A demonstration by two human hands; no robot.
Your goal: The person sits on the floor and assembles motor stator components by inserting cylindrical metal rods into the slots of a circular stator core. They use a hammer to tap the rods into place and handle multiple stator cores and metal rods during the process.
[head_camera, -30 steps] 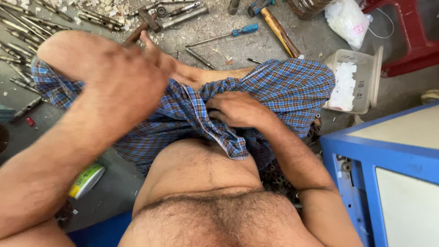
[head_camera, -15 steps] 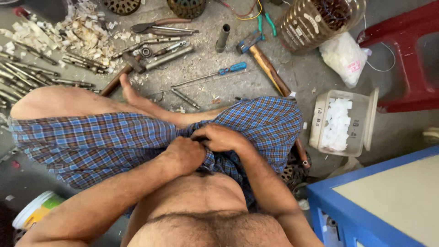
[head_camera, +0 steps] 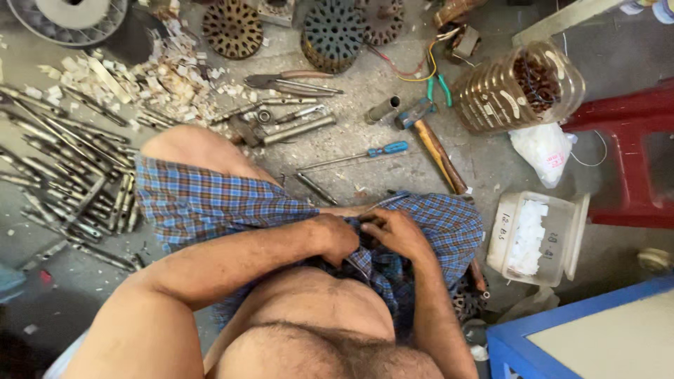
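Observation:
I sit on a concrete floor in a blue checked cloth [head_camera: 210, 203] wrapped around my legs. My left hand [head_camera: 335, 237] and my right hand [head_camera: 397, 233] meet at my waist, both with fingers closed on folds of the cloth. A hammer with a wooden handle [head_camera: 437, 149] and a blue-handled screwdriver [head_camera: 365, 153] lie on the floor just beyond my knees.
Metal rods [head_camera: 63, 175] and wood chips [head_camera: 154, 77] lie at the left. Round laminated metal cores [head_camera: 333, 31], pliers [head_camera: 439, 81], a clear plastic jar [head_camera: 516, 88], a white plastic box [head_camera: 533, 235], a red stool [head_camera: 632, 140] and a blue table edge [head_camera: 562, 330] surround me.
My left hand came down from near the camera to my waist and took hold of the cloth beside my right hand. The view has tilted up toward the tools.

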